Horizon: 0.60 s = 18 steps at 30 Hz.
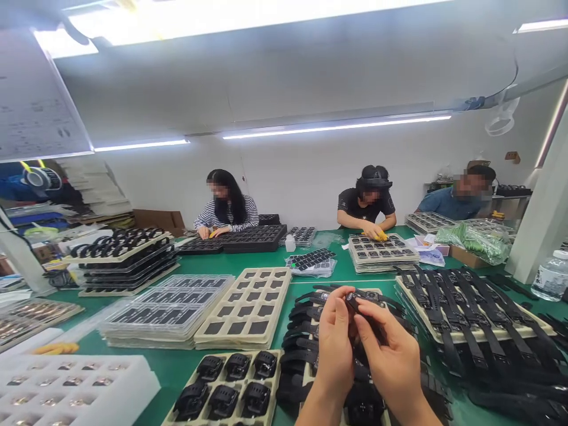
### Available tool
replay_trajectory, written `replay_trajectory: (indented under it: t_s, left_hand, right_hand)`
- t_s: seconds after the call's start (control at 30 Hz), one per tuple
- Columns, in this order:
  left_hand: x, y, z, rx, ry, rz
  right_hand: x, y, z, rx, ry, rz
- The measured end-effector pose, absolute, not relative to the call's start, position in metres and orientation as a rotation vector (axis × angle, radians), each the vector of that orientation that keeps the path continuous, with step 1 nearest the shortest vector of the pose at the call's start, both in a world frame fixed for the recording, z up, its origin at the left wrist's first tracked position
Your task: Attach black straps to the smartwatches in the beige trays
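Both my hands are raised over the bench, fingers closed around a small black watch [352,302], mostly hidden by them. My left hand [335,340] grips it from the left, thumb upright beside it. My right hand [393,349] pinches its right side between thumb and fingers. Underneath lies a tray [309,371] of black-strapped watches, partly covered by my hands and wrists. Left of that, a beige tray [213,378] holds several black watches with curled straps. On the right, more watches with long black straps [465,313] lie across another beige tray [437,336].
On the green bench [177,364] stand a beige compartment tray [242,307], stacked transparent trays [166,313], a white foam tray [144,384] with shiny parts and a tall tray stack [128,266]. Three people work opposite. A water bottle [550,278] stands far right by a post [539,189].
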<state>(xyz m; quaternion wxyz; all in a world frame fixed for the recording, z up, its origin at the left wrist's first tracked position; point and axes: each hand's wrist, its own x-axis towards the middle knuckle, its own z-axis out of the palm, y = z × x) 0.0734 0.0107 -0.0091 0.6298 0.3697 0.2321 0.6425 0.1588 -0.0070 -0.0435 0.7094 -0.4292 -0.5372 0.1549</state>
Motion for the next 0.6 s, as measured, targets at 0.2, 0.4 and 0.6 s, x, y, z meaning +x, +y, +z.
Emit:
replay_trajectory:
  t_s: [0.2,0.4,0.6]
  left_hand:
    - [0.075,0.010,-0.012,0.892,0.480,1.437]
    - [0.082,0.010,-0.019,0.884,0.512,1.502]
    - [0.083,0.006,-0.016,0.918,0.458,1.478]
  right_hand:
    - [0.159,-0.005,-0.054,-0.952,-1.043,0.434]
    - [0.166,0.001,-0.066,-1.005,-1.087,0.435]
    - [0.163,-0.001,-0.058,-0.945,-1.137,0.216]
